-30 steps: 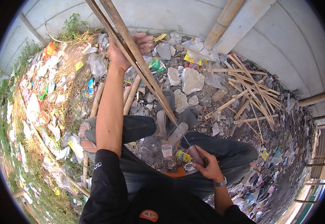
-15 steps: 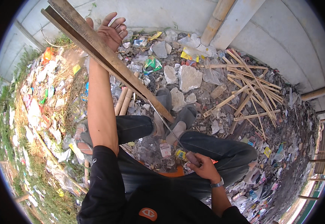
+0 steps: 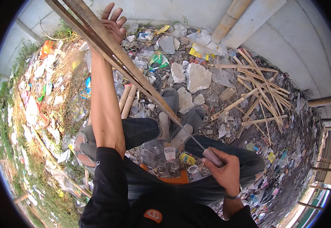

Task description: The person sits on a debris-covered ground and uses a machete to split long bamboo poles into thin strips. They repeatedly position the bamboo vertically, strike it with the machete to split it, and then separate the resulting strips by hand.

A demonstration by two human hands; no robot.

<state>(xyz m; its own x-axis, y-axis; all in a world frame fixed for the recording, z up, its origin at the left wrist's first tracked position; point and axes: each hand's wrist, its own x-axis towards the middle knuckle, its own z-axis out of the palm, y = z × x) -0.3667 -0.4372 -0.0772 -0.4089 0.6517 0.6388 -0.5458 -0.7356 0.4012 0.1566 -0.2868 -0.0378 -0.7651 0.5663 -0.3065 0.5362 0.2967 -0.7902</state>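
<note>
A long split bamboo piece [image 3: 114, 57] slants from the upper left to its lower end by my feet, with a dark gap between its two halves. My left hand [image 3: 115, 28] is behind its upper part, fingers spread and palm turned up; the thumb is hidden. In my right hand [image 3: 224, 171] is the brown handle of a knife [image 3: 213, 157]. Its thin metal blade reaches up-left to the bamboo's lower end; where the tip sits cannot be made out. Grey shoes [image 3: 193, 117] on my feet are just beside that end.
Thin bamboo strips [image 3: 262, 91] lie piled at the right. Two bamboo poles [image 3: 128, 100] lie near my left knee. Broken concrete chunks [image 3: 197, 78] and plastic litter cover the ground ahead. A grey wall [image 3: 157, 13] stands at the back, with a bamboo post [image 3: 228, 21] against it.
My right hand has moved to the right with the knife, and less of the blade shows beyond the bamboo. The bamboo's lower end now sits further right and lower.
</note>
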